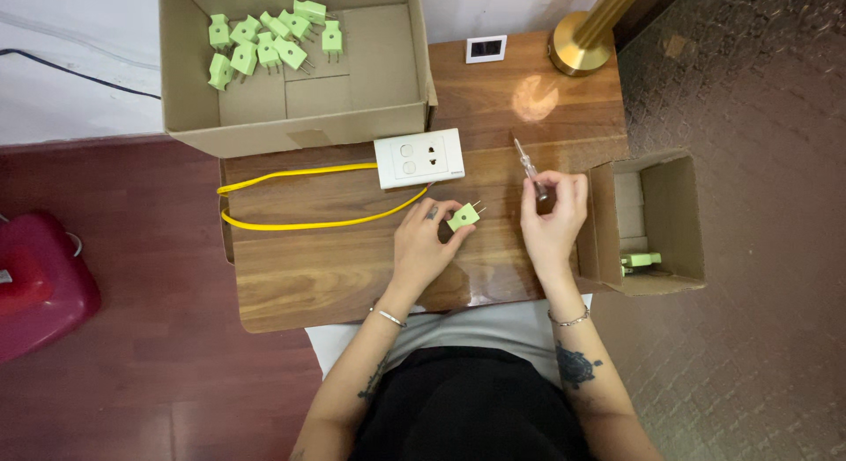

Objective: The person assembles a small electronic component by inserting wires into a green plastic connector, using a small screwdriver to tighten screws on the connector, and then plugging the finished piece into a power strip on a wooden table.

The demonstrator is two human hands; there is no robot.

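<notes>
Fingers of the left hand [426, 243] pinch a green plug [463, 217] over the wooden table [335, 267], just below the white socket [419, 158], while the right hand [552, 219] grips a screwdriver [531, 172] beside it.

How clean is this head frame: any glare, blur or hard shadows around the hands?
Head view: sharp overall, both hands and the green plug crisp. A round bright glare patch sits on the wooden table near the brass lamp base. Shadows under the left hand and right hand are soft.
</notes>
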